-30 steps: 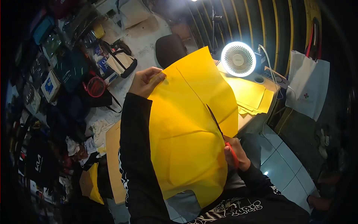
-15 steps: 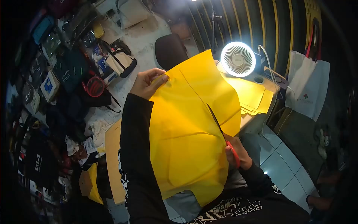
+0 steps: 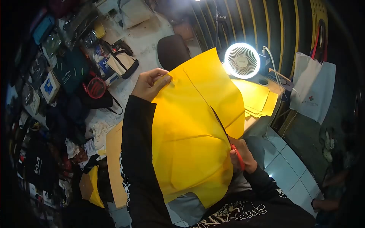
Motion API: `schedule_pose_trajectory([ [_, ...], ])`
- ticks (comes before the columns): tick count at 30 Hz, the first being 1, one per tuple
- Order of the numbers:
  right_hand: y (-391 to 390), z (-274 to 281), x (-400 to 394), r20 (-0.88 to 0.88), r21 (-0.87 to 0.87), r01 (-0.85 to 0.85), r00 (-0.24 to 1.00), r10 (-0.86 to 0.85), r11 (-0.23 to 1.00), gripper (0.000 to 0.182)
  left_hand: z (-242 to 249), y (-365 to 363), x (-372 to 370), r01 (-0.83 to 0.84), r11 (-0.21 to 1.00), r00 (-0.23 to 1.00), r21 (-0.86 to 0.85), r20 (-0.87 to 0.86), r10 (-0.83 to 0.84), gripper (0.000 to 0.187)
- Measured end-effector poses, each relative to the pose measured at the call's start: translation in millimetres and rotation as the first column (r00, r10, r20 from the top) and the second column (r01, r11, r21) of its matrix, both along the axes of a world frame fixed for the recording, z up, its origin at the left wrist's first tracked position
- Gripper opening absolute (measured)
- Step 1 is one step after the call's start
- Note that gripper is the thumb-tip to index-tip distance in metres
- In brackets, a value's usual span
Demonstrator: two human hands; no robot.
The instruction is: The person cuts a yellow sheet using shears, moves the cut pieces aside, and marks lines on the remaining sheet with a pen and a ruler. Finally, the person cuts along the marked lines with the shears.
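A large yellow sheet [image 3: 190, 152] with creases hangs in front of me, a dark line running down its upper part. My left hand [image 3: 151, 83] pinches its upper left edge between thumb and fingers. On the right side my right hand [image 3: 243, 155] is closed round the red handles of the scissors [image 3: 237, 155]. The dark blades lie against the sheet, their tip at the lower end of the line.
A lit round fan [image 3: 242, 60] stands behind the sheet, near yellow pieces [image 3: 260, 97] on a table. White bag [image 3: 313, 87] hangs at right. Bags and clutter fill the left. A person's foot [image 3: 325, 205] shows at lower right.
Both hands and the scissors hold nearly the same place. The upper right part of the sheet has shifted slightly.
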State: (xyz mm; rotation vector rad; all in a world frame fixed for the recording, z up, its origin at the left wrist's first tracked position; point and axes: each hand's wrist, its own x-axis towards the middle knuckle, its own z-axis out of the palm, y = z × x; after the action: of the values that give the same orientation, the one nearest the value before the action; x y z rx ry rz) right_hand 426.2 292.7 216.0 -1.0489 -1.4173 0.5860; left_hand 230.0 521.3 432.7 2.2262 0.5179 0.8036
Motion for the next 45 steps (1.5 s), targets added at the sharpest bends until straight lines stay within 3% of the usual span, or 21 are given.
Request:
schedule_pose_trajectory([
  [15, 3, 2, 1, 0.019, 0.047, 0.020, 1.000, -0.021, 0.999, 0.069, 3, -4, 1, -0.003, 0.999, 0.999, 0.034, -0.038, 0.005, 0.024],
  [30, 5, 8, 1, 0.005, 0.057, 0.024, 1.000, -0.024, 0.998, 0.071, 4, -14, 5, 0.047, 0.998, 0.998, -0.042, -0.046, -0.049, 0.020],
  [39, 6, 6, 3, 0.026, 0.062, 0.025, 0.999, -0.027, 0.998, 0.069, 2, -10, 5, 0.054, 0.997, 0.997, 0.049, -0.060, -0.051, 0.028],
  [45, 8, 16, 2, 0.020, 0.084, 0.047, 0.999, -0.049, 0.995, 0.069, 3, -15, 5, 0.031, 0.999, 0.998, -0.016, -0.051, -0.031, 0.020],
])
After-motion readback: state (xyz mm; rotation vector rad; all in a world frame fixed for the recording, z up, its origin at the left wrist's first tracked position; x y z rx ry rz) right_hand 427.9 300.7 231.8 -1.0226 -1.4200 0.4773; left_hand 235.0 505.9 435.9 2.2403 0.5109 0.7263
